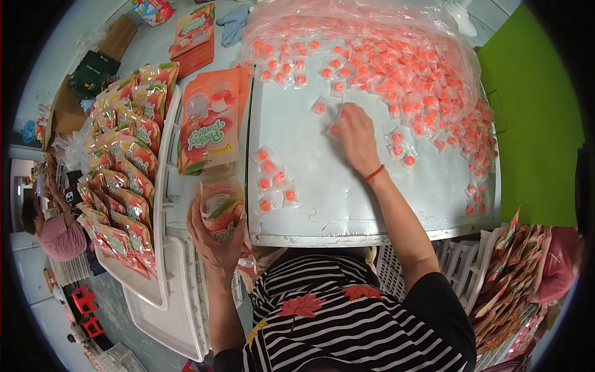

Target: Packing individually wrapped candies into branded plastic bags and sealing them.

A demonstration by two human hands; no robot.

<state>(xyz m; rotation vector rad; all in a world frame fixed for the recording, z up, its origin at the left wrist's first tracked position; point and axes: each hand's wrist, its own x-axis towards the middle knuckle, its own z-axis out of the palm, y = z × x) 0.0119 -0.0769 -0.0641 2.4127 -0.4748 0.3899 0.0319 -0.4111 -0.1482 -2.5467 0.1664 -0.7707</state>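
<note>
My left hand point(217, 239) is wrapped round an open printed pouch point(224, 208), whose mouth gapes at the top. Over the table, my right hand point(358, 139) has its fingers curled down and a little blurred on small wrapped orange-red candies point(334, 131); how many it grips is hidden. A single wrapped candy point(318, 107) lies just beyond those fingers. Several more candies point(265, 183) sit near the table's left edge, and a small cluster point(397, 149) rests right of my wrist. Flat orange pouches point(214, 118) are stacked beyond my left hand.
A large heap of wrapped candies point(396, 68) spreads from a clear plastic bag at the far right. Filled pouches stand in rows on a white tray point(166, 248) at left. A green panel point(539, 124) borders the right side. Another person point(62, 235) is at far left.
</note>
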